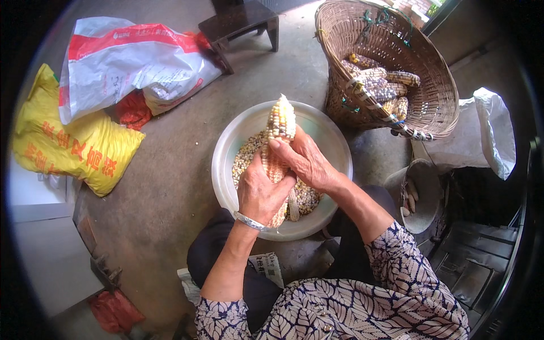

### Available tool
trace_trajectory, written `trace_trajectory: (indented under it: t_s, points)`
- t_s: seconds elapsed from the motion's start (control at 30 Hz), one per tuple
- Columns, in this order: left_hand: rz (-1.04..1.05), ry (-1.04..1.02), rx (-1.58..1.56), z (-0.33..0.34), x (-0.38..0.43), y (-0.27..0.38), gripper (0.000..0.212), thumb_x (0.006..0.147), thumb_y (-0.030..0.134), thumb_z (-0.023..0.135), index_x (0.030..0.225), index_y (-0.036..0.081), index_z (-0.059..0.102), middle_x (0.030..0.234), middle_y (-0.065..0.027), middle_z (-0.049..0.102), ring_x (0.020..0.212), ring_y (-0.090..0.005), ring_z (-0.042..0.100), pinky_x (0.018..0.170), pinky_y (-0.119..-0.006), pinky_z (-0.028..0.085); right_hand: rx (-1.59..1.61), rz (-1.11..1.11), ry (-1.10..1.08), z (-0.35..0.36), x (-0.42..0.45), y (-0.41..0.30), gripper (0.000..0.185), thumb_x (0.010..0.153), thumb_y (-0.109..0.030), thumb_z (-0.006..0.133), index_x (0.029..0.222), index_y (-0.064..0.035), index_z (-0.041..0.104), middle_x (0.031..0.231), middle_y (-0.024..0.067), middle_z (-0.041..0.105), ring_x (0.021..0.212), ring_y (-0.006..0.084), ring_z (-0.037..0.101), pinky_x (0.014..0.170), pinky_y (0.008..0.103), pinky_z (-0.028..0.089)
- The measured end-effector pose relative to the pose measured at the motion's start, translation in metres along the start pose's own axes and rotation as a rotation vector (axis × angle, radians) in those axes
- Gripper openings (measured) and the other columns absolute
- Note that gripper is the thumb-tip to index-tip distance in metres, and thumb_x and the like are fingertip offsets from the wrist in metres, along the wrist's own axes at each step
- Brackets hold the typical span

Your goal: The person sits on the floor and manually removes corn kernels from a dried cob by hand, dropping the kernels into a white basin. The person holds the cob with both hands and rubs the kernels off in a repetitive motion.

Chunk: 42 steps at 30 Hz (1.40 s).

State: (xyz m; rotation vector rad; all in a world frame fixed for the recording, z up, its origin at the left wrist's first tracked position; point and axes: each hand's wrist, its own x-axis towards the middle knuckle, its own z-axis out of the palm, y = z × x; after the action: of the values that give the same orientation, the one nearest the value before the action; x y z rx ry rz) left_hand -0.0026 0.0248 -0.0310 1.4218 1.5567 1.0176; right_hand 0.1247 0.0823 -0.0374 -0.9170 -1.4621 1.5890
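Both hands are over a round plastic basin [219,170] that holds loose multicoloured corn kernels [309,199]. My right hand [308,159] grips a partly shelled ear of corn [281,119], its thumb lying on the kernels; the tip still bears kernels and points away from me. My left hand [265,189], with a silver bangle at the wrist, is closed around the lower, bare part of the cob. Beneath the hands a small bare cob [293,206] shows in the basin. How much of the held cob lies under the fingers is hidden.
A wicker basket [433,93] of corn ears [376,83] stands tilted at the upper right. Below it are a white sack [459,138] and a bucket [418,216] with cobs. White [140,68] and yellow [76,140] sacks lie left, near a low wooden stool [242,21].
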Motion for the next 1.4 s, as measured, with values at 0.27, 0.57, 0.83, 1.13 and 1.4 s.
trace_trajectory:
  t_s: [0.27,0.57,0.83,1.13,1.4]
  points:
    - [-0.12,-0.096,-0.399,-0.001,0.0,0.004,0.045,0.071,0.015,0.073,0.109,-0.001,0.056,0.09,-0.0096,0.066,0.076,-0.0204,0.063,0.072,-0.033,0.05,-0.055,0.004,-0.067,-0.009,-0.001,-0.006,0.044,0.094,-0.036,0.056,0.112,0.0026,0.046,0.089,0.0087,0.056,0.083,0.0121,0.049,0.074,0.0305,0.045]
    - [-0.04,0.066,0.201,0.0,-0.002,0.02,0.051,0.07,0.012,0.071,0.115,-0.002,0.052,0.085,-0.0223,0.064,0.078,-0.0375,0.064,0.074,-0.042,0.051,-0.191,0.026,-0.012,-0.008,0.002,-0.01,0.047,0.095,-0.042,0.051,0.108,0.0032,0.051,0.087,0.0107,0.06,0.082,0.0146,0.052,0.074,0.0341,0.045]
    - [-0.056,-0.047,-0.417,-0.001,0.001,0.005,0.051,0.072,0.012,0.07,0.117,0.0,0.051,0.09,-0.0225,0.064,0.081,-0.0374,0.064,0.077,-0.041,0.05,-0.034,0.114,-0.125,-0.018,-0.004,-0.022,0.042,0.096,-0.038,0.049,0.109,0.0021,0.051,0.087,0.0095,0.06,0.083,0.0134,0.053,0.071,0.0333,0.046]
    - [0.011,0.01,0.043,0.0,-0.002,0.009,0.057,0.071,0.017,0.073,0.121,0.003,0.049,0.095,-0.0211,0.065,0.088,-0.0372,0.064,0.078,-0.042,0.05,-0.095,0.024,-0.025,-0.007,-0.001,-0.008,0.038,0.093,-0.035,0.056,0.098,0.0025,0.054,0.08,0.0057,0.058,0.075,0.0094,0.051,0.066,0.0314,0.045]
    - [0.107,0.015,-0.061,-0.007,-0.005,0.012,0.057,0.07,0.015,0.072,0.121,0.003,0.049,0.092,-0.0207,0.066,0.085,-0.0366,0.065,0.076,-0.042,0.051,-0.2,0.087,-0.116,-0.018,-0.005,-0.018,0.042,0.095,-0.039,0.047,0.104,0.002,0.052,0.084,0.0094,0.059,0.076,0.0168,0.054,0.068,0.0373,0.045]
